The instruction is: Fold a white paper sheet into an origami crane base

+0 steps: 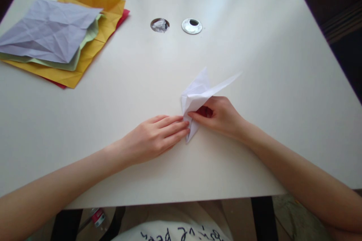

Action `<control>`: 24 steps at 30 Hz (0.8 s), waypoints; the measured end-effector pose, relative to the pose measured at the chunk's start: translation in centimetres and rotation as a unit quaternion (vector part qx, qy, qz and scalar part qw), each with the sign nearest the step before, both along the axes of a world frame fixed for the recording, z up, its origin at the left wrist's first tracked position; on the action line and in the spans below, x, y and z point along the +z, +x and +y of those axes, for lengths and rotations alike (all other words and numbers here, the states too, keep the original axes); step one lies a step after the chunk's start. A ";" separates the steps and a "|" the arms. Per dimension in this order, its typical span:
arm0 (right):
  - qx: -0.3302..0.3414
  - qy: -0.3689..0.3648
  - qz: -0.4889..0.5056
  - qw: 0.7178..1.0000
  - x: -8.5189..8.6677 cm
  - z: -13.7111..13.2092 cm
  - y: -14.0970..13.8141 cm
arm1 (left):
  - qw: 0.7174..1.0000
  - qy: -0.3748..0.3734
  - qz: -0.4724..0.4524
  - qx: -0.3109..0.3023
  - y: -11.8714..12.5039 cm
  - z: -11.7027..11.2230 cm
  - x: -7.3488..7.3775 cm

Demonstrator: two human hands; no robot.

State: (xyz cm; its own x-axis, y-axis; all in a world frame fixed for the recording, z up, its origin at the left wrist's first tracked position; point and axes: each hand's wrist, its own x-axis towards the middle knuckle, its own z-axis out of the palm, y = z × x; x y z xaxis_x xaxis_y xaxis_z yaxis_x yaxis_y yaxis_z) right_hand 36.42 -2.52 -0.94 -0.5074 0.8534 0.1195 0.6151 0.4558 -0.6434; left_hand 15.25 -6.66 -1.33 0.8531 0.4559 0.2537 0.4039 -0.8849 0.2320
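While my right hand (222, 116) pinches the folded white paper (199, 96), whose long axis slants up and away to the right, my left hand (157, 137) lies flat just left of it, fingertips pressing its lower point, and I can read no writing on it.

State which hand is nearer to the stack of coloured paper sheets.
Left. The left hand lies below and right of the stack; the right hand sits farther right, holding the white folded paper.
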 end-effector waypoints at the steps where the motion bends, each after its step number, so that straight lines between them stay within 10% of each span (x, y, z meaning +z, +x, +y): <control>1: 0.007 0.002 0.004 1.000 0.0 0.1 0.1 | 1.000 -0.005 -0.003 0.001 0.0 0.0 0.0; 24: 0.003 -0.008 0.035 0.999 0.0 0.1 0.3 | 0.999 -0.011 -0.010 0.042 0.0 0.0 -0.1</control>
